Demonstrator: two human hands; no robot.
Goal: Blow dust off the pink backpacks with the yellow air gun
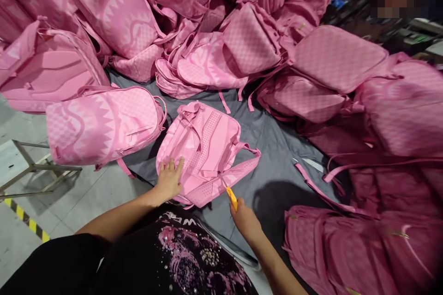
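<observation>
Left hand point(169, 179) is resting splayed on a pink backpack point(221, 140) lying beneath; right hand point(246, 219) is clasping a yellow-handled tool point(232, 198).

A backpack point(212, 140) lies on cloth point(272, 156), piled bags point(252, 39) behind and to its right

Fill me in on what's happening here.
A person's left hand rests on a pink backpack lying straps-up on gray cloth. The right hand holds a yellow-handled tool, its tip at the backpack near a shoulder strap. Other pink bags lie around it.
</observation>
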